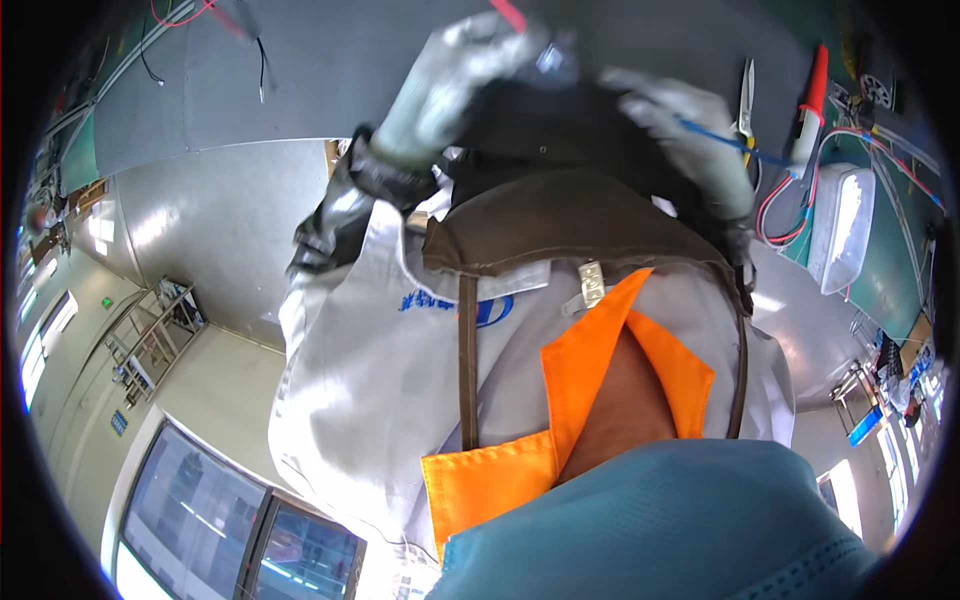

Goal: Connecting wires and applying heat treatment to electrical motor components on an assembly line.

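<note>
My left hand [455,85], in a pale glove, reaches up to the top middle and is smeared by motion. Its fingers are drawn together at a small shiny bluish-clear thing [553,60], whose kind is too blurred to tell. A thin red strip [508,13] sticks up beside those fingertips. To the right my gloved right hand [690,135] points its fingers toward the left one, a short gap away. A blue wire [735,145] runs across this hand toward the right; whether the blurred fingers grip it cannot be made out.
Scissors [747,98] and a red-and-white handled tool [812,105] lie on the dark worktop [290,70] right of my hands. A clear plastic box [842,225] stands nearer me, beside red and blue wires [785,225]. Short black leads [262,70] lie at the far left.
</note>
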A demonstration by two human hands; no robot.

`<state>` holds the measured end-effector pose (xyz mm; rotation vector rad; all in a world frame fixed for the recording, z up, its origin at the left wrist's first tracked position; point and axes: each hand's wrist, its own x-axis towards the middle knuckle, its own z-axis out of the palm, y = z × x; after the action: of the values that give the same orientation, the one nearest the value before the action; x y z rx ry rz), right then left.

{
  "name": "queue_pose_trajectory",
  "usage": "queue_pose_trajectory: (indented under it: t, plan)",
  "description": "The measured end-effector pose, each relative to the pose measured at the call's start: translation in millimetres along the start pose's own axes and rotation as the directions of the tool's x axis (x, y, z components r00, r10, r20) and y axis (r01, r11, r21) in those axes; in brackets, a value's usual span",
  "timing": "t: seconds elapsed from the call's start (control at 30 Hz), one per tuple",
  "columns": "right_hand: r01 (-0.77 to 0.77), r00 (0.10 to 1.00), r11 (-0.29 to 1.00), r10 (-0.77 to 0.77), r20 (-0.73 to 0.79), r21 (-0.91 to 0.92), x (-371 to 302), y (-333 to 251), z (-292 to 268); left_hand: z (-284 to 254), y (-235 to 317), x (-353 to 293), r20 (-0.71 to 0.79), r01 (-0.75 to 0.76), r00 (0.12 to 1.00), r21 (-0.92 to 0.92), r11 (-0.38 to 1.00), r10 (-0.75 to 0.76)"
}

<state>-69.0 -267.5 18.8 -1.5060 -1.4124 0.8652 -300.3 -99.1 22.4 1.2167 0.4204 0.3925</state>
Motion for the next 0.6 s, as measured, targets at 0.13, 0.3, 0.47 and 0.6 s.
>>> queue_pose_trajectory:
  t: [0.13, 0.3, 0.47, 0.6]
  plan:
    - [-0.063, 0.932, 0.980, 0.126, -0.339, 0.190, -29, -13, -26, 35, -10, 52, 0.054, 0.087, 0.996, -0.549, 0.831, -0.068]
    - [-0.002, 0.846, 0.970, 0.131, -0.517, 0.243, -16, -38, -1, 73, 11, 61, -0.049, 0.055, 0.996, -0.387, 0.920, -0.080]
    - [0.005, 0.812, 0.981, -0.116, -0.572, -0.193, -10, -24, 6, 74, 6, 66, -0.036, -0.050, 0.998, -0.134, 0.990, 0.046]
    - [0.068, 0.767, 0.910, -0.309, -0.562, -0.408, -1, -16, 5, 73, -8, 67, -0.067, -0.305, 0.951, -0.021, 0.952, 0.303]
